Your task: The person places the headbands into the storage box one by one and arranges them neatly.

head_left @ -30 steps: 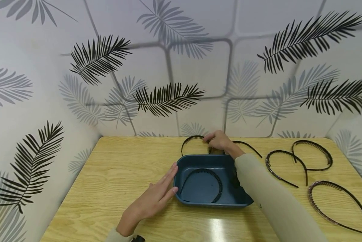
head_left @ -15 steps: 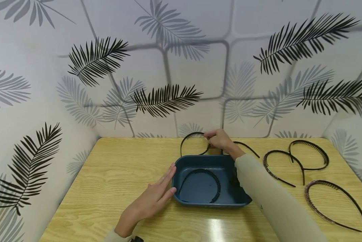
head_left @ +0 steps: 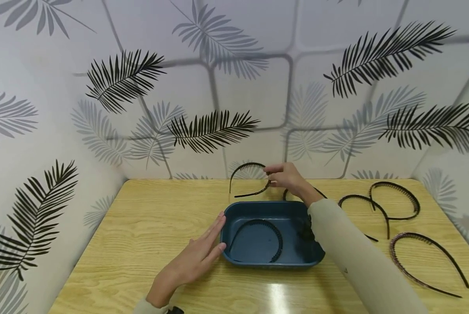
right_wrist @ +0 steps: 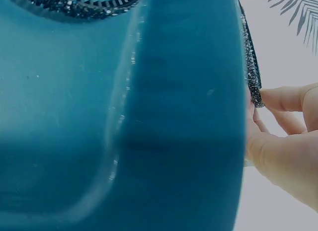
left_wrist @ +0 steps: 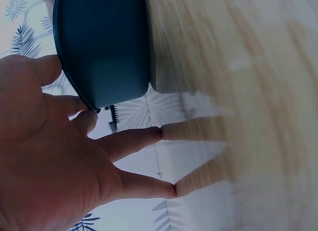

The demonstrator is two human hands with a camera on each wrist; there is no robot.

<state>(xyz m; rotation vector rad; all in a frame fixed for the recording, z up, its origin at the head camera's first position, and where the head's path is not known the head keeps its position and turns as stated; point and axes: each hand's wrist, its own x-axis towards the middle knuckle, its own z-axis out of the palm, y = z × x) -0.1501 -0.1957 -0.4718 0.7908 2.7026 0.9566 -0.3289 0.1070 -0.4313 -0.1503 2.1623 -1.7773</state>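
Behind the dark blue box [head_left: 273,210], my right hand [head_left: 287,178] pinches a black toothed headband [head_left: 252,164] between thumb and fingers. That headband is raised at the table's back edge, its two ends pointing left. The right wrist view shows its glittery band [right_wrist: 252,67] at the fingertips, partly behind the box wall. My left hand [head_left: 195,258] lies with extended fingers against the box's left end. In the left wrist view, two of its fingertips [left_wrist: 151,134] touch the tabletop. Inside the box lies another black headband [head_left: 280,240].
Several headbands lie on the wooden table [head_left: 152,218] at the right: a crossing pair with a far one [head_left: 416,200], and a nearer one [head_left: 392,250]. Another headband [head_left: 320,192] is partly hidden behind my right arm. A leaf-patterned wall [head_left: 258,96] rises at the table's back edge.
My right hand has lifted the headband up from behind the box, so its lower end now shows above the rim. My left hand stays against the box. The view has shifted slightly.
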